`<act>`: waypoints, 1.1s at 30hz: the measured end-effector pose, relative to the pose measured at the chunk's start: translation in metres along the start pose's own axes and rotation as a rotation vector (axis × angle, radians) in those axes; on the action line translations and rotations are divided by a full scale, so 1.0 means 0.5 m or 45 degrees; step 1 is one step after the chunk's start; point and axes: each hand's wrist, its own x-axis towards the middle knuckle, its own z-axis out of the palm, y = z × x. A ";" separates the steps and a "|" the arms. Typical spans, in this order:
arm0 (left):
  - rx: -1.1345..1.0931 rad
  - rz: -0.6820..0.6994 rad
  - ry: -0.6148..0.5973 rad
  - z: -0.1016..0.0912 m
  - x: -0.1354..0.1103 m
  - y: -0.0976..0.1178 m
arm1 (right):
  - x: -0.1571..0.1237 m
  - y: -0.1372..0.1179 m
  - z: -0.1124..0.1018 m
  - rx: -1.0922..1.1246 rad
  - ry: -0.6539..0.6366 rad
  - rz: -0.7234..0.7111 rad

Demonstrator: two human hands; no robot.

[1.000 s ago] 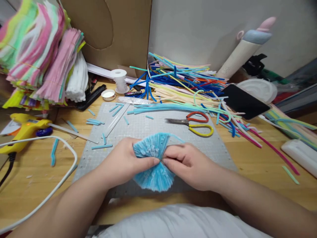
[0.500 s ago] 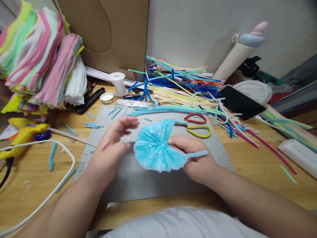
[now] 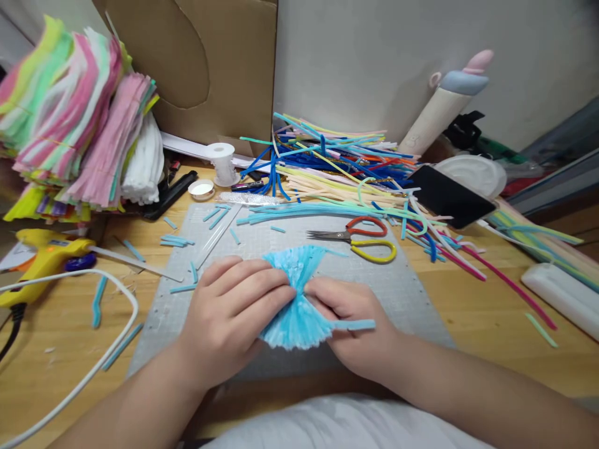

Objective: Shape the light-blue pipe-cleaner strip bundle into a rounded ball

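A round, pleated fan of light blue pipe cleaners is held between both hands above the grey cutting mat. My left hand lies over its left side, fingers closed on it and covering that part. From the right, my right hand pinches the fan near its centre, thumb on top. A loose pipe cleaner end sticks out to the right across my right hand. Just behind the fan, scissors with one red and one yellow handle lie on the mat.
A yellow glue gun with a white cord lies at left, below bundled pipe cleaners. More pipe cleaners are heaped at the back, beside a white spool. A black phone rests at right. Short blue offcuts are scattered around.
My left hand has moved right and closed over the left side of the fan, having been open beside it. The fan sits slightly lower and nearer to me, with my right hand still on it.
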 end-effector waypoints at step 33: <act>-2.135 -1.667 -0.767 0.006 0.024 0.005 | 0.014 -0.020 -0.045 -0.016 -0.455 -0.442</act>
